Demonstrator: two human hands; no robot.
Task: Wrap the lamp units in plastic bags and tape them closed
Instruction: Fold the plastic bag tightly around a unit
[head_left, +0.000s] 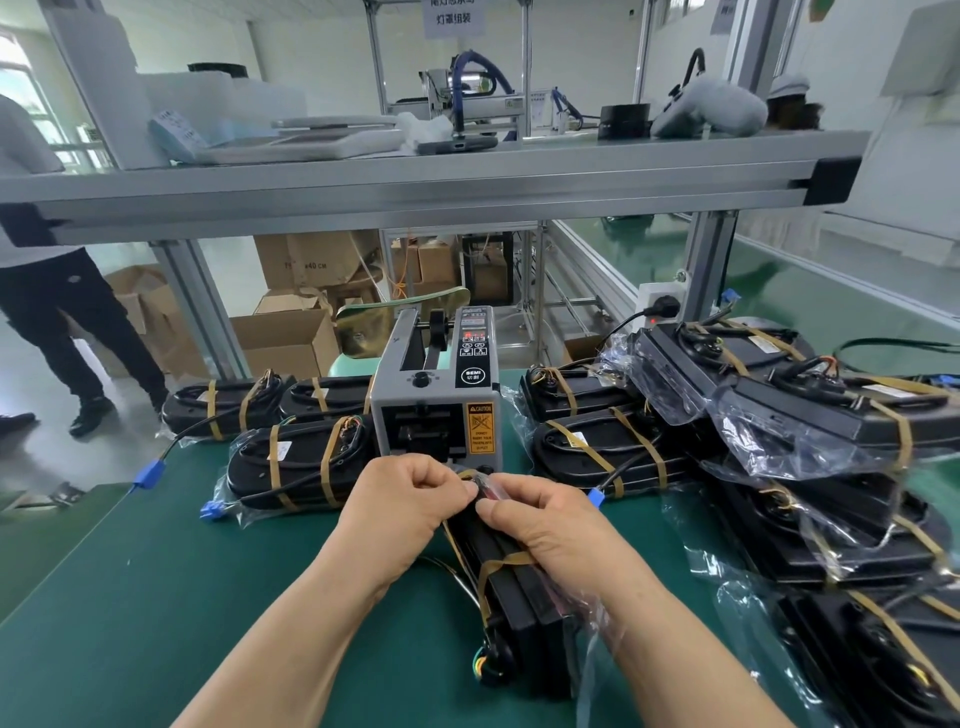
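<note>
A black lamp unit (519, 597) stands on its edge on the green mat (208, 597) in front of me, half inside a clear plastic bag (597, 639). Brownish tape strips (506, 560) cross it. My left hand (410, 506) and my right hand (540, 525) meet at its far end, both with curled fingers pinching the tape and bag there. The grey tape dispenser (436, 400) stands just beyond my hands.
Bagged and taped lamp units lie left (301, 467) and right (602, 447) of the dispenser, with a stack (805, 415) piled at the far right. An aluminium shelf (415, 182) spans overhead. A person's legs (67, 332) stand at the far left. Cardboard boxes (291, 338) sit behind.
</note>
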